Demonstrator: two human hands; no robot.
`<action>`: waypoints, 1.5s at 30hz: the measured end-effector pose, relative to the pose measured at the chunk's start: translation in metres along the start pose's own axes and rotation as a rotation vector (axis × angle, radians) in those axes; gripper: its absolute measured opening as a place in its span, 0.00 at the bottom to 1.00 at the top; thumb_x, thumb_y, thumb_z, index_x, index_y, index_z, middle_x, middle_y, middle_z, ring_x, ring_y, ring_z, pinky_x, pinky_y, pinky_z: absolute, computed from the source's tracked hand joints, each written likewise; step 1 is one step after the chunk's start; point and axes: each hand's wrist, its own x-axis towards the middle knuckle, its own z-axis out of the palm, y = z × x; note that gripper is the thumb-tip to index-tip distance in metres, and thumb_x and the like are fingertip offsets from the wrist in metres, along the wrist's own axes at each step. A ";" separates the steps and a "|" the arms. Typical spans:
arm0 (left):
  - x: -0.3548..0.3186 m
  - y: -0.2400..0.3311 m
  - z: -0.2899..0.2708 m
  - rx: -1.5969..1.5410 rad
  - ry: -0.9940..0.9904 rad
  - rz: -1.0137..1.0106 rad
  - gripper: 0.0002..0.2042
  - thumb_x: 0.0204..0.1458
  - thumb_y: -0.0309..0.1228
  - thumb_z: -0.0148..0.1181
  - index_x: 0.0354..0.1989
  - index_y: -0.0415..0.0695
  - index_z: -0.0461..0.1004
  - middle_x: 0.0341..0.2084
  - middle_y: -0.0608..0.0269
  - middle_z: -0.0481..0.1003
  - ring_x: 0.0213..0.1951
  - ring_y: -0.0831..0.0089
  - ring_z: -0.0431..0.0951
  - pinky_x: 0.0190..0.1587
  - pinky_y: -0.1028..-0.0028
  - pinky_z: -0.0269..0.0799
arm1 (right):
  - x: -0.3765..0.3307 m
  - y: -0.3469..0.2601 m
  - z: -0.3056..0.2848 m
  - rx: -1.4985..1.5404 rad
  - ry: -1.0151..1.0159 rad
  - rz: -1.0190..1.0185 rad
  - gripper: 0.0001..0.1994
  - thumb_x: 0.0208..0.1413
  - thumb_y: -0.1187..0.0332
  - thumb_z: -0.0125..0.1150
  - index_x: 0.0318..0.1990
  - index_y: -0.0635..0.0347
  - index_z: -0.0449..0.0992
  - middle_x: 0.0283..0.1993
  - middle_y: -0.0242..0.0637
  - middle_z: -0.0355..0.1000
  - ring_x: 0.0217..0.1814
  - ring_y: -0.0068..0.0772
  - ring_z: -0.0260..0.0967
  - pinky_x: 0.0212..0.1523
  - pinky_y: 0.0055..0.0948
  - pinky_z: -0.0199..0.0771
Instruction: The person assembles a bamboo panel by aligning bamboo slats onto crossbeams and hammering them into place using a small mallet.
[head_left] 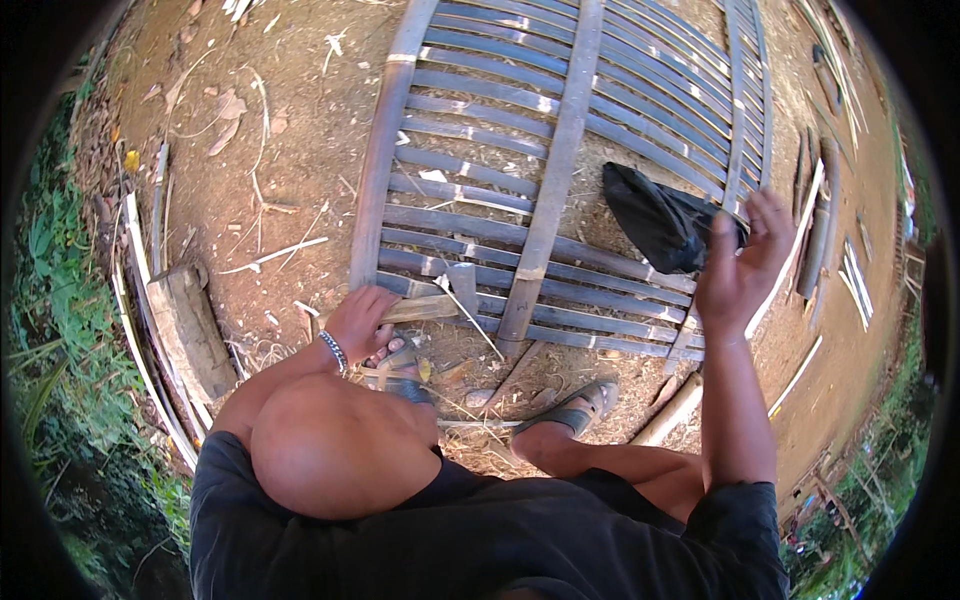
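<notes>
My left hand, with a bracelet on its wrist, is closed around the end of a hatchet's wooden handle. The hatchet's dark metal head lies over the lower slats of a bamboo frame. On the right, my right hand is raised with its fingers apart. Just beyond its thumb is a crumpled black cloth item, over the right part of the frame. The hand partly overlaps the cloth in view, and whether they touch is unclear.
A short log lies on the left beside long split strips. Bamboo poles and pale strips lie at the right. My sandaled feet are near the frame's lower edge. Shavings litter the dirt; greenery borders both sides.
</notes>
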 end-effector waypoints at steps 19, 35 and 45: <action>0.090 0.076 -0.043 -0.844 0.229 0.164 0.13 0.68 0.36 0.48 0.40 0.38 0.73 0.27 0.47 0.75 0.33 0.45 0.77 0.37 0.54 0.72 | -0.149 -0.156 0.151 1.036 -0.661 1.043 0.31 0.70 0.62 0.58 0.74 0.64 0.54 0.68 0.41 0.63 0.70 0.31 0.59 0.71 0.34 0.58; 0.141 -0.068 -0.033 0.099 0.750 -0.401 0.23 0.57 0.31 0.57 0.62 0.40 0.65 0.60 0.51 0.68 0.65 0.53 0.64 0.68 0.51 0.49 | -0.120 -0.017 0.163 -0.155 -0.623 0.827 0.16 0.56 0.66 0.72 0.44 0.62 0.72 0.34 0.51 0.77 0.35 0.54 0.76 0.41 0.43 0.74; 0.147 -0.075 -0.019 0.106 0.781 -0.406 0.19 0.60 0.31 0.53 0.59 0.38 0.69 0.58 0.49 0.71 0.64 0.50 0.66 0.69 0.50 0.48 | -0.125 0.002 0.184 -0.223 -0.614 0.859 0.15 0.53 0.68 0.73 0.42 0.62 0.72 0.32 0.49 0.75 0.35 0.55 0.75 0.41 0.46 0.73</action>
